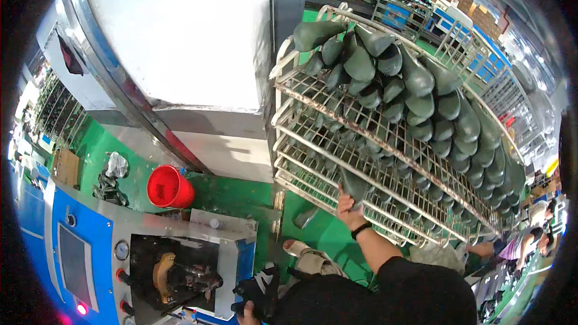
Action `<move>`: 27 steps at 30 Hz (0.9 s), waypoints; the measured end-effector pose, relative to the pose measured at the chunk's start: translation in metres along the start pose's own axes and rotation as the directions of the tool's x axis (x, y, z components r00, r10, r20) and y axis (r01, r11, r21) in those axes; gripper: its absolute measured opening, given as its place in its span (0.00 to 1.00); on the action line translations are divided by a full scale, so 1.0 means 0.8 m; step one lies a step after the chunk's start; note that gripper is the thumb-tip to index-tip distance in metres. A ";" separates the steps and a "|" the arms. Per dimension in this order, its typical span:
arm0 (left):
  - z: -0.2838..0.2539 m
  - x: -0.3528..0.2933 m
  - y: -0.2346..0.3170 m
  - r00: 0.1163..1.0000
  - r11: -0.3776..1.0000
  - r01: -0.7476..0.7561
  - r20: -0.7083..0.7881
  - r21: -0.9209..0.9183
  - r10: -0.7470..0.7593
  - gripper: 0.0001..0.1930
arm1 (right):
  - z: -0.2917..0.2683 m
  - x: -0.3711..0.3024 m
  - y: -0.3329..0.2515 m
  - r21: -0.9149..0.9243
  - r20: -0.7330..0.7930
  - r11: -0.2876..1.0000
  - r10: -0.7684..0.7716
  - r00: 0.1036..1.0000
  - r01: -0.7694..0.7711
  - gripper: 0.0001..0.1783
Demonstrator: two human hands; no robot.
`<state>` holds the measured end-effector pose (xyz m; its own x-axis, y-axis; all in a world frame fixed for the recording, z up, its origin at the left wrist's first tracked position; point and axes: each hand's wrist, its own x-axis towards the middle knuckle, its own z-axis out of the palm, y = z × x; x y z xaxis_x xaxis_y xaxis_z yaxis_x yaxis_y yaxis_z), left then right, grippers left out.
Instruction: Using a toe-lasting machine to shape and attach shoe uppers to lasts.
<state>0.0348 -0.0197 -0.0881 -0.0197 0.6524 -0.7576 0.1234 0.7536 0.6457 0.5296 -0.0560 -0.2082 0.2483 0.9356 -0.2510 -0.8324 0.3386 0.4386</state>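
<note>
My right hand (pixel 349 209), with a dark band at the wrist, reaches to a lower shelf of the rack. Its fingers are closed on a dark green shoe last (pixel 355 185). Many similar shoe lasts (pixel 418 78) stand packed on the shelves of the pale metal rack (pixel 337 121). At the lower edge my left hand (pixel 248 318) shows only in part. Its fingers are on a black object with pale patches (pixel 260 292), whose kind I cannot make out, beside the machine.
Lower left stands a blue and grey machine (pixel 114 235) with a screen, a gauge and an open bay. A red bucket (pixel 170 186) sits on the green floor behind it. A large white panel (pixel 180 36) rises ahead. Another last (pixel 305 217) shows below the rack; people work far right.
</note>
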 end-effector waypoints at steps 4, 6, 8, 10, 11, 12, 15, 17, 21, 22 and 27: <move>0.038 -0.031 0.052 0.998 0.998 -0.068 -0.011 0.012 0.068 0.22 | 0.023 0.093 -0.055 -0.250 -0.074 0.917 -0.338 0.938 0.311 0.24; 0.015 -0.005 0.028 0.990 0.997 -0.031 -0.135 0.067 0.039 0.28 | 0.017 0.118 -0.101 -0.186 -0.221 0.837 -0.546 0.808 0.515 0.10; -0.055 -0.031 -0.039 0.971 0.939 -0.232 -0.116 -0.254 0.209 0.17 | 0.005 0.119 -0.051 -0.224 -0.332 0.869 -0.494 0.804 0.441 0.16; -0.081 -0.072 -0.032 0.984 0.953 -0.155 -0.130 -0.259 0.125 0.21 | -0.007 0.084 -0.125 -0.655 -0.122 0.658 -0.577 0.808 0.371 0.14; -0.110 -0.090 -0.042 0.985 0.903 -0.172 -0.047 -0.393 0.167 0.23 | -0.015 0.080 -0.149 -0.696 -0.129 0.622 -0.599 0.791 0.358 0.12; -0.144 -0.117 -0.065 0.974 0.839 -0.193 0.001 -0.508 0.225 0.25 | -0.021 0.080 -0.133 -0.594 -0.251 0.779 -0.414 0.875 0.199 0.10; -0.194 -0.177 -0.136 0.866 0.543 -0.485 -0.462 -0.685 0.191 0.26 | -0.034 0.093 0.027 -0.844 -0.519 0.419 -0.482 0.706 -0.335 0.12; -0.226 -0.182 -0.187 0.748 0.445 -0.650 -0.623 -0.616 0.229 0.20 | -0.046 0.085 0.160 -0.742 -0.606 -0.148 -0.272 0.748 -0.654 0.12; -0.262 -0.101 -0.254 0.495 0.978 -0.143 -0.844 0.154 0.205 0.19 | -0.041 0.050 0.441 -0.808 -0.466 -0.538 0.338 0.818 -0.239 0.10; -0.277 -0.081 -0.288 0.585 0.970 0.052 -0.794 0.237 0.163 0.23 | -0.038 0.038 0.509 -0.801 -0.409 -0.592 0.427 0.806 -0.093 0.08; -0.248 -0.038 -0.215 0.601 0.892 0.187 -0.766 0.412 0.228 0.19 | -0.005 0.003 0.723 -0.546 0.255 -0.309 0.824 0.506 0.779 0.13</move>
<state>-0.1825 -0.1530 -0.1567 -0.7434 0.6261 -0.2353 0.5153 0.7604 0.3952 0.0464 0.1418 0.0415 -0.4338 0.7778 0.4548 0.1804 0.5695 -0.8020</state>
